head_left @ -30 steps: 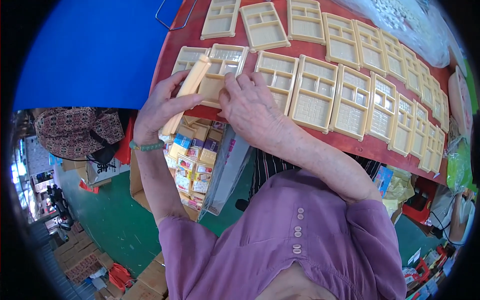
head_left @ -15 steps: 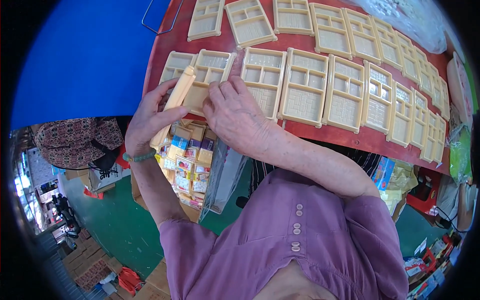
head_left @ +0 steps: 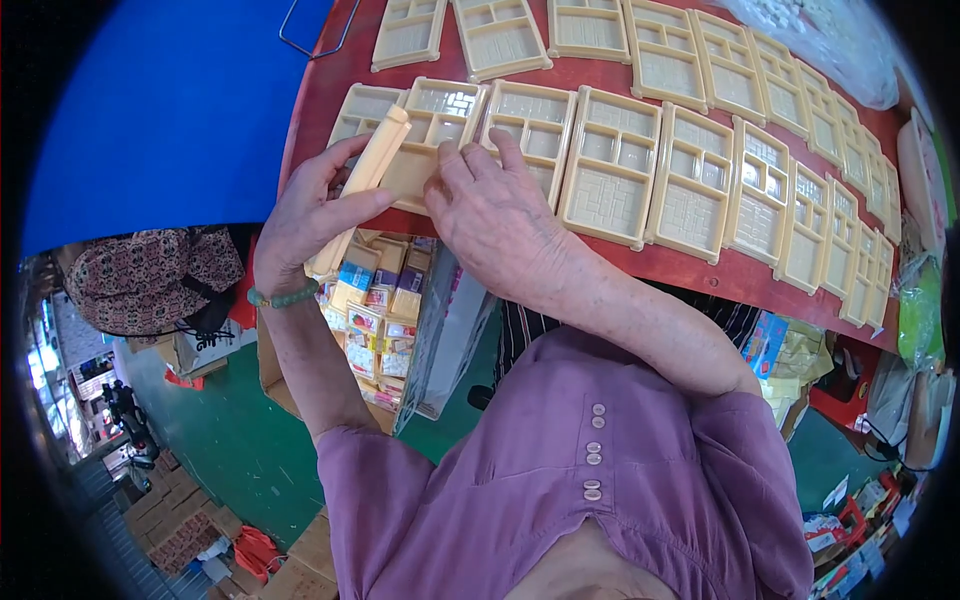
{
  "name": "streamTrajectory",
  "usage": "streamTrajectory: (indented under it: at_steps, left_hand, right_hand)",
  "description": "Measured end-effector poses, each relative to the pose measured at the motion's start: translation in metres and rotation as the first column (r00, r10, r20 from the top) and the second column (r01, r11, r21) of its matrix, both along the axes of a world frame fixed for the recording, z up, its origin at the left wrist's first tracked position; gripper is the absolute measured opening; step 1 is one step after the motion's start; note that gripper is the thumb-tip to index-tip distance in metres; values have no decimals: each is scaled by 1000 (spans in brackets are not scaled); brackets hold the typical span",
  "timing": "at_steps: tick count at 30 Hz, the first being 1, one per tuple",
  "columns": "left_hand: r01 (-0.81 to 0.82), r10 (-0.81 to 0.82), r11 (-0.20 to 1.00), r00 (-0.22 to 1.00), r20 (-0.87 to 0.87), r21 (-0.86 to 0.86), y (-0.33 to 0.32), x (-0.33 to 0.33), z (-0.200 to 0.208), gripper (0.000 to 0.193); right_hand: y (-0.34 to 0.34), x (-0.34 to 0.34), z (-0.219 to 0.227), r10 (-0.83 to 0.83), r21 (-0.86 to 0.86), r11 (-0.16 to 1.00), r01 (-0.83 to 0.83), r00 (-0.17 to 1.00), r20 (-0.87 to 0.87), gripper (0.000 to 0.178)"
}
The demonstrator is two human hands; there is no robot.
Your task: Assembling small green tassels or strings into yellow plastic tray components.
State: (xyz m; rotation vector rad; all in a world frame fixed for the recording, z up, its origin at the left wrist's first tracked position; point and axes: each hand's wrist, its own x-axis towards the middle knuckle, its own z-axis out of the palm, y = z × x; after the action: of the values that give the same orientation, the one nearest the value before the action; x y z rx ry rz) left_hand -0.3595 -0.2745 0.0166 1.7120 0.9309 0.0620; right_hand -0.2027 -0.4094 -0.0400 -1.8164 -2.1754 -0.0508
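Gripping a slim cream piece (head_left: 368, 172) between thumb and fingers, the left hand (head_left: 305, 222) holds it tilted in the head view, its upper end leaning to the right and overlapping the nearest trays, its lower end reaching past the near edge of the red table (head_left: 700, 272). A green bracelet (head_left: 285, 297) circles that wrist. The right hand (head_left: 503, 215) lies palm down with its fingers spread and bent at the side of a compartmented tray (head_left: 432, 128); whether the fingertips pinch anything cannot be told, since the hand itself hides what is beneath. Another tray (head_left: 365, 105) sits at the left end of the same row, partly behind the raised piece. To the right, more cream trays (head_left: 610, 170) line up side by side along the near edge, and a far row (head_left: 668, 60) stands behind them, one of its trays askew. At the far right corner a clear plastic bag (head_left: 815, 45) contains small whitish bits. Below the left hand, an open carton (head_left: 274, 372) is filled with small colourful packets (head_left: 372, 325), above a green floor (head_left: 235, 430).
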Motion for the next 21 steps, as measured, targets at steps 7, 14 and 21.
streamTrajectory:
  at_steps: [7,14,21]
  left_hand:
    - [-14,14,1000,1000,-13,3,2,6,-2,69]
    - [-51,49,997,998,24,57,0,12,-5,55]
    - [-132,130,991,989,65,26,-13,18,0,47]
  right_hand:
    - [6,10,-7,-39,43,998,38,999,14,30]
    - [13,20,-10,-25,73,997,29,998,-50,25]
    - [13,23,-18,-55,108,992,63,996,-74,24]
